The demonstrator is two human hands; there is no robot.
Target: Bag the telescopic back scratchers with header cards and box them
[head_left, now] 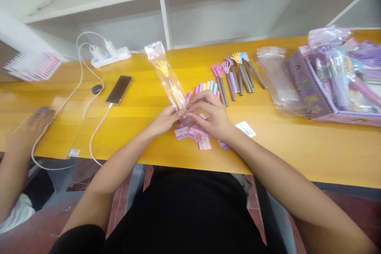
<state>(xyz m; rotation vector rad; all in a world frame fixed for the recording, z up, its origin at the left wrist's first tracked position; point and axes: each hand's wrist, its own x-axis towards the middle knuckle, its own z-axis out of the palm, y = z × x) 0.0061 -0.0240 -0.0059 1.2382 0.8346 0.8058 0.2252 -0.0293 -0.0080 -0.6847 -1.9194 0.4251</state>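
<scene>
A yellow hand-shaped back scratcher (163, 68) lies inside a clear plastic bag (155, 52), its head pointing away from me. My left hand (167, 120) is closed on the bag's near end, around the handle's base. At that same end, my right hand (210, 112) has its thumb and fingertips drawn together on the bag's edge. Small printed cards (204, 141) in pink and purple lie beneath and in front of my hands. Behind my right hand is a row of coloured handle sleeves (206, 86), partly hidden by it.
Unbagged back scratchers (242, 75) with metal rods lie behind right, beside flat clear bags (272, 75). A purple box (312, 87) of bagged scratchers stands far right. Leftward are a charging phone (119, 89), a power strip (110, 57) and another person's hand (40, 123).
</scene>
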